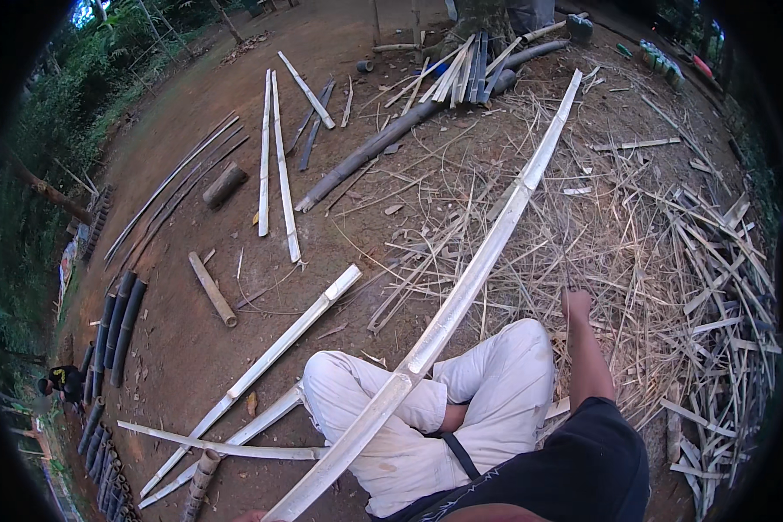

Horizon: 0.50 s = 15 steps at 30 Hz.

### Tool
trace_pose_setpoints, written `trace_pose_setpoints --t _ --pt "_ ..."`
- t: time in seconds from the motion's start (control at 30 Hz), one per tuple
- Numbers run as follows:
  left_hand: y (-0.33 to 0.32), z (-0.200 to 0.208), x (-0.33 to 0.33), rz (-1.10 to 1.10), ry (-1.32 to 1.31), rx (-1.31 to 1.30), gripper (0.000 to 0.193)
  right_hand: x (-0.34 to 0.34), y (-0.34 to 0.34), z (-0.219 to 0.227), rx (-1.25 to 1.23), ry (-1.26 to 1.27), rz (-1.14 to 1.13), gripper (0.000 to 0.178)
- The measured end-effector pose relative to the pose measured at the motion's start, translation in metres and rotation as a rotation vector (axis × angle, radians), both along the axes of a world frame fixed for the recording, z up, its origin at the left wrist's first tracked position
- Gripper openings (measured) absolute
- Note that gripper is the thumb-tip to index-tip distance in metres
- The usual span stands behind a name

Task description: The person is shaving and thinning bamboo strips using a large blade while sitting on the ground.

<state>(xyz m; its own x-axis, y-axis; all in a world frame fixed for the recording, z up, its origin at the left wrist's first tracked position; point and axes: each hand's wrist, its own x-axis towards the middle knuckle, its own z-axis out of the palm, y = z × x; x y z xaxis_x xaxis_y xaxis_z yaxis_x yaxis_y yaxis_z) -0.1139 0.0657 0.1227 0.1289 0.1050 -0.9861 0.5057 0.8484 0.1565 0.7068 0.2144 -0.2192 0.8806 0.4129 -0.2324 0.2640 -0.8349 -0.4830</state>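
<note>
A long split bamboo strip [461, 309], pale inner side up, slants across my lap from the lower edge to the far right, its nodes showing. At its near end a small part of my left hand [250, 516] shows at the picture's lower edge, gripping the strip. Out to the right of my knee, my right hand [576, 304] is closed in a fist, apart from the strip. A thin dark line rises from the fist over the shavings; I cannot make out what it is. My crossed legs in light trousers [496, 383] lie under the strip.
Bamboo shavings [618, 252] cover the ground at right, beside a pile of slats [722, 287]. More split lengths [261, 374] lie at left. A whole pole [374, 157] and a slat bundle [465, 74] lie ahead. Dark bamboo sections [122, 331] stand far left, near another person [61, 383].
</note>
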Motion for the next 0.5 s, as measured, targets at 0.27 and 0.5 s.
trace_pose_setpoints --t 0.27,0.5 --pt "0.035 -0.053 0.099 -0.063 -0.197 0.342 0.028 -0.114 -0.167 0.054 0.108 0.32 -0.267 0.049" --pt "0.013 -0.077 0.202 -0.128 -0.24 0.425 0.029 -0.134 -0.22 0.095 0.164 -0.157 -0.199 0.036"
